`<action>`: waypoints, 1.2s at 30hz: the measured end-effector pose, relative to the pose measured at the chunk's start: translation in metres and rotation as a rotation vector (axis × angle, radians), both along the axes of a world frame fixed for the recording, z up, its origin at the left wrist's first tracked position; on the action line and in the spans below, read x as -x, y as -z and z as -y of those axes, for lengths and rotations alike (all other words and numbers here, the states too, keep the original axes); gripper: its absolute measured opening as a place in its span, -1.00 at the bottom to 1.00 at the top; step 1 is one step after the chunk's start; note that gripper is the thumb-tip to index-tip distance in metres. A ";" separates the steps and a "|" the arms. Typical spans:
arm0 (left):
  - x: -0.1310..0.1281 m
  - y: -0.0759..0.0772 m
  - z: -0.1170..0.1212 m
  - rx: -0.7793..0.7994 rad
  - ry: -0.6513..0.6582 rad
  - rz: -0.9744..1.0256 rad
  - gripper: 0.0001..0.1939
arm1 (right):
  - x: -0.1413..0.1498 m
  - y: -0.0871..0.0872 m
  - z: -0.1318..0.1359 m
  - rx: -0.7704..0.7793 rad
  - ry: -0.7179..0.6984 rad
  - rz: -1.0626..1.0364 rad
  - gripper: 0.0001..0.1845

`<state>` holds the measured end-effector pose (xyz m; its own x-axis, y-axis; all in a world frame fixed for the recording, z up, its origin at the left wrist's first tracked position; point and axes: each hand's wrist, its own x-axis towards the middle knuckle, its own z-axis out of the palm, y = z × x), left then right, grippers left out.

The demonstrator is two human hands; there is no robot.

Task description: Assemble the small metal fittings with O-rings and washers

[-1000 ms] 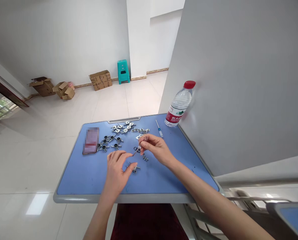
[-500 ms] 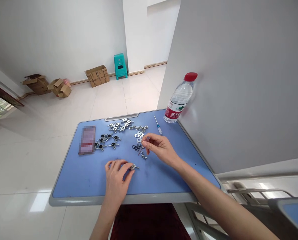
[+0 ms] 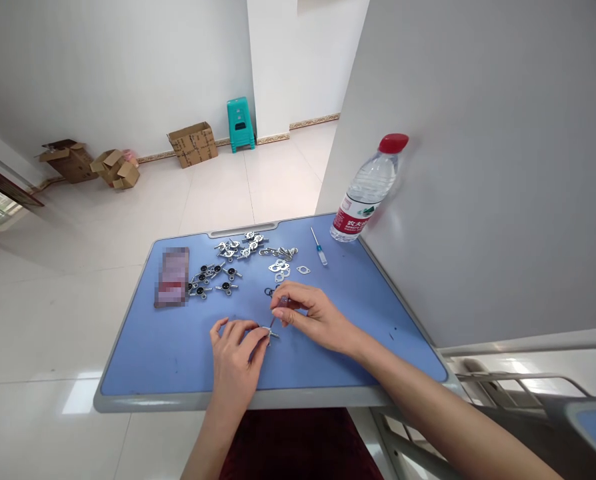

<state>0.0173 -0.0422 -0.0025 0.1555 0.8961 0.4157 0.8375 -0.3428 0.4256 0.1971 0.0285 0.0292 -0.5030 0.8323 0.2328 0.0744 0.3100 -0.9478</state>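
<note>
Pinching with thumb and fingers, the left hand (image 3: 235,353) holds a small metal fitting (image 3: 273,334) on the blue tabletop (image 3: 163,353); to the right, the right hand (image 3: 314,317) pinches a screwdriver (image 3: 283,302), its shaft angled down to the fitting.

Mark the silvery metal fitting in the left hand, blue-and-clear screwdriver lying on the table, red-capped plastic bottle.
Silvery metal fitting (image 3: 275,335): head view, exposed stem.
Blue-and-clear screwdriver (image 3: 319,247): head view, handle's blue part.
Red-capped plastic bottle (image 3: 370,187): head view, clear body above label.

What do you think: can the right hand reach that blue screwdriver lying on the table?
Probably yes: nothing visible blocks the right hand from the screwdriver, though the fingers hold another tool.
</note>
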 end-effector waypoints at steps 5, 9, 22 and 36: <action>-0.001 0.000 -0.001 -0.019 0.015 -0.004 -0.83 | 0.000 0.001 0.001 -0.103 -0.028 0.046 -0.77; -0.001 0.001 -0.001 -0.022 0.013 -0.002 -0.83 | 0.002 0.000 0.002 -0.173 -0.051 0.085 -0.79; 0.000 0.003 -0.001 0.010 0.013 0.023 -0.88 | 0.000 0.005 -0.001 -0.412 -0.096 0.156 -0.73; -0.001 0.010 -0.002 -0.046 0.014 0.066 -0.91 | 0.010 0.018 -0.001 -0.744 0.061 0.177 -0.74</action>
<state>0.0179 -0.0401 -0.0122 0.1389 0.8738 0.4659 0.8032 -0.3747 0.4631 0.1867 0.0295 0.0113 -0.5429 0.5151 0.6633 0.2428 0.8524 -0.4632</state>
